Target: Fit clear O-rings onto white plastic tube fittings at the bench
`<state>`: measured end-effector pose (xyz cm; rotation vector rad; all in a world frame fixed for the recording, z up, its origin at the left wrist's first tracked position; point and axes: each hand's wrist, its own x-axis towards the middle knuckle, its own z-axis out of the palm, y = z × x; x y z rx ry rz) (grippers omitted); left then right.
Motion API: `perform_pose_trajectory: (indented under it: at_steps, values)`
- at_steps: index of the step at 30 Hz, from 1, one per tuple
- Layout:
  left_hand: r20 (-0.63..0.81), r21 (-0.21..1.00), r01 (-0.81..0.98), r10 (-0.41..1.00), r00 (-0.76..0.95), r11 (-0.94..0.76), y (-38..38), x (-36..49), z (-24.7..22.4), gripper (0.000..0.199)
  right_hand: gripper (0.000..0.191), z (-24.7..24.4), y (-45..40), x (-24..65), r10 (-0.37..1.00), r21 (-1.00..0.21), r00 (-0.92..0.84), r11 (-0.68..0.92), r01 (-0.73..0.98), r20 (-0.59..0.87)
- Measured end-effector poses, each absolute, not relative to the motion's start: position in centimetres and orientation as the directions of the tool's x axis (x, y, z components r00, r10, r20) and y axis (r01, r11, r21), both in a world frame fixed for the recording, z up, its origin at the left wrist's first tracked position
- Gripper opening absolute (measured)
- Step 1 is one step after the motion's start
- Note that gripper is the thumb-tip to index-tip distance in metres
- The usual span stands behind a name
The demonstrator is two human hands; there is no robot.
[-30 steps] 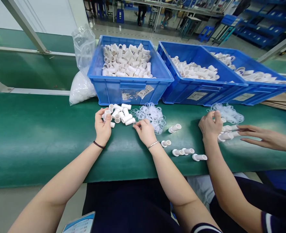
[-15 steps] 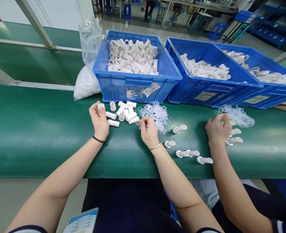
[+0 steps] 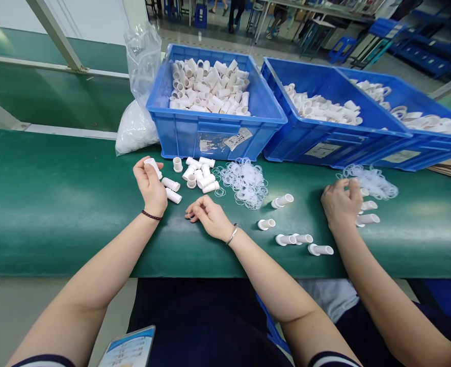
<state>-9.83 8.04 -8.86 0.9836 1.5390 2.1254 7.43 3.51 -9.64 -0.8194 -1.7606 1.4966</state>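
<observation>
My left hand (image 3: pixel 150 188) is closed round a short white plastic pipe fitting (image 3: pixel 153 167), which is tilted with its upper end showing. Two similar fittings lie on the green table (image 3: pixel 57 214) just right of those fingers. Pinched in the fingertips of my right hand (image 3: pixel 210 216) is a thin clear ring (image 3: pixel 190 215), partly hidden. Behind that hand lies a small heap of loose white fittings (image 3: pixel 207 181), with a pile of clear rings (image 3: pixel 248 183) to its right. Several flanged white fittings (image 3: pixel 285 200) stand apart on the table right of my right wrist.
Along the back stand blue bins (image 3: pixel 217 122) filled with white plastic parts. A clear bag of white material (image 3: pixel 136 130) leans by the left bin. From the right reaches a co-worker's hand (image 3: pixel 340 201), beside another ring pile (image 3: pixel 372 182) and more fittings.
My right hand has moved left from the ring pile toward my left hand, with a ring in its fingertips. The fitting in my left hand has tipped over to the left.
</observation>
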Motion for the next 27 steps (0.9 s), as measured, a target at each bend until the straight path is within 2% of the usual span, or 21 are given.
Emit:
perform_pose_trajectory:
  at_steps: [2,5,9,16,20,24,27]
  values:
    - [0.17,0.949,-0.057,0.654,-0.737,-0.311,8.4,-9.9,-9.1,0.037,0.021,-9.5,3.3,7.2,0.767,-0.985,-0.63,0.173,0.026,0.119]
    - [-0.03,0.924,-0.302,0.743,-0.669,-0.234,8.5,-9.3,-9.4,0.034,0.017,-9.4,3.3,7.1,0.734,-0.966,-0.664,0.249,0.071,0.14]
    - [-0.11,0.902,-0.396,0.797,-0.594,-0.171,7.8,-8.3,-9.2,0.033,0.014,-9.2,3.3,7.1,0.735,-0.952,-0.668,0.272,0.138,0.113]
    - [-0.138,0.885,-0.441,0.822,-0.552,-0.148,6.9,-7.1,-8.7,0.03,0.015,-9.0,3.1,7.4,0.807,-0.914,-0.562,0.35,0.205,0.183]
    - [-0.14,0.895,-0.428,0.829,-0.541,-0.128,6.5,-7.0,-8.5,0.031,0.019,-9.4,3.4,7.8,0.869,-0.9,-0.47,0.318,0.298,0.151]
    - [0.03,0.913,-0.334,0.855,-0.517,-0.234,5.9,-7.2,-8.0,0.03,0.022,-9.9,3.8,8.1,0.904,-0.887,-0.4,0.305,0.346,0.155]
    - [0.158,0.919,-0.316,0.954,-0.255,-0.236,5.2,-7.2,-7.5,0.032,0.022,-10.0,4.2,8.4,0.926,-0.891,-0.338,0.287,0.352,0.165]
